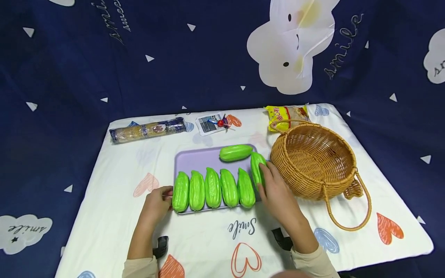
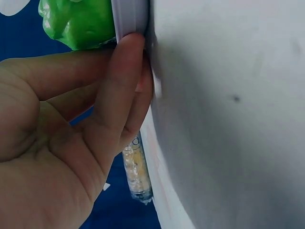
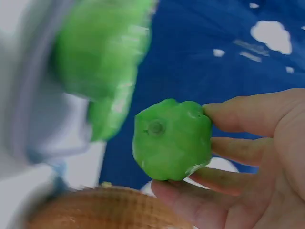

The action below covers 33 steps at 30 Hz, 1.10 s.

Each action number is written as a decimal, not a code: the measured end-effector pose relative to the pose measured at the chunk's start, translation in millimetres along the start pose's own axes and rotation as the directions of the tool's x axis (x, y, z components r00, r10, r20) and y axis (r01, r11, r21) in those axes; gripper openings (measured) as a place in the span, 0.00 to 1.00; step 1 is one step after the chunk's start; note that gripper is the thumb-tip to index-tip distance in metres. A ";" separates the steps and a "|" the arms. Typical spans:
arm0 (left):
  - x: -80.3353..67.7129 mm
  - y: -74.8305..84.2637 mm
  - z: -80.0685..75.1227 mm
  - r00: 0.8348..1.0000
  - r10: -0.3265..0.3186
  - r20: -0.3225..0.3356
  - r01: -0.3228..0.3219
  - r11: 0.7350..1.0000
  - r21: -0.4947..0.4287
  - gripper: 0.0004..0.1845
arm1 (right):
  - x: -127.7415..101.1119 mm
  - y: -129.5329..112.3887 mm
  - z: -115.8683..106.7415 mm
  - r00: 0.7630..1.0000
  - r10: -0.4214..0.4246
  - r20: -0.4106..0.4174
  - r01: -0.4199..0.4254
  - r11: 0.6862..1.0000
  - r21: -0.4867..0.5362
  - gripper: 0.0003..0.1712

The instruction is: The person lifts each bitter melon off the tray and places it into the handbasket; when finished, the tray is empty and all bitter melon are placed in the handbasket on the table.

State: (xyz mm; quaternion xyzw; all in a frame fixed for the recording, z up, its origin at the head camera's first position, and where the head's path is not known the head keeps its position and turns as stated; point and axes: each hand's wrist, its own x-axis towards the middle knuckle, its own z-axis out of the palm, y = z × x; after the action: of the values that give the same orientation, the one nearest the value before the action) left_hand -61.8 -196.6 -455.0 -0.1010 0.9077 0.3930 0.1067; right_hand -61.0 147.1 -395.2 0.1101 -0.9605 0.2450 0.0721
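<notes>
A lavender tray (image 1: 198, 158) lies on the white cloth and carries a row of several green toy gourds (image 1: 212, 188). Another gourd (image 1: 235, 152) lies crosswise at the back of the tray. My right hand (image 1: 265, 175) grips one more green gourd (image 1: 257, 168) at the tray's right edge, next to the basket. In the right wrist view its fingers (image 3: 248, 109) curl round that gourd's (image 3: 171, 138) end. My left hand (image 1: 166, 196) touches the tray's front left rim. In the left wrist view straight fingers (image 2: 126, 71) press against the rim (image 2: 128, 16).
A wicker basket (image 1: 313, 154) with a loop handle stands right of the tray and looks empty. Along the back lie a long noodle packet (image 1: 147, 130), a small card packet (image 1: 212, 123) and a yellow packet (image 1: 286, 114). Dark blue cloth hangs all around.
</notes>
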 end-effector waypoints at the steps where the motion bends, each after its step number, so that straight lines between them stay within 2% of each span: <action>1: -0.4 0.1 -0.4 1.000 0.000 -0.001 0.000 1.000 -0.002 0.20 | 0.0 -2.3 -7.4 1.000 -0.013 -0.021 0.013 1.000 0.014 0.34; 5: 1.2 1.0 0.3 1.000 0.001 -0.005 -0.001 1.000 -0.004 0.20 | 3.9 -1.6 -40.1 0.987 -0.041 -0.158 0.047 0.998 0.033 0.35; 8: 2.4 1.8 0.8 1.000 0.001 -0.001 -0.001 1.000 -0.008 0.20 | 10.7 8.3 -62.0 0.966 -0.018 -0.259 0.023 1.000 0.016 0.34; 10: 2.2 1.9 0.8 1.000 -0.003 -0.001 0.003 1.000 -0.006 0.20 | 16.1 17.0 -72.4 0.955 0.011 -0.298 -0.013 1.000 -0.004 0.34; 13: 0.9 1.4 0.3 1.000 -0.014 0.003 0.014 1.000 -0.010 0.20 | 23.7 30.2 -80.2 0.952 0.069 -0.300 -0.082 0.996 -0.032 0.33; 18: 0.8 1.0 -0.1 1.000 -0.010 0.007 0.010 1.000 -0.010 0.20 | 30.3 47.0 -78.5 0.958 0.137 -0.252 -0.156 0.986 -0.058 0.33; 25: 0.5 1.1 0.3 1.000 -0.004 0.002 0.004 1.000 -0.010 0.20 | 33.0 53.1 -67.0 0.966 0.149 -0.212 -0.164 0.985 -0.055 0.34; 28: 1.0 1.7 0.0 1.000 0.000 -0.001 0.000 1.000 -0.006 0.20 | 31.8 47.0 -61.6 0.964 0.105 -0.245 -0.117 0.992 -0.036 0.32; 30: 1.3 2.0 -0.1 1.000 0.004 -0.004 -0.004 1.000 0.000 0.20 | 29.3 39.0 -55.0 0.964 0.052 -0.260 -0.057 0.998 -0.014 0.30; 33: 1.2 2.1 -0.5 1.000 0.005 -0.010 -0.005 1.000 0.006 0.20 | 24.3 23.8 -38.8 0.974 -0.046 -0.221 0.051 0.999 0.018 0.27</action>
State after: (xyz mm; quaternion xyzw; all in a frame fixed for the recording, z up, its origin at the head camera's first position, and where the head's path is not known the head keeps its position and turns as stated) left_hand -63.6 -195.7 -453.5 -0.1005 0.9096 0.3900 0.1017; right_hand -87.1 182.0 -367.7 0.1065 -0.9406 0.2654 0.1830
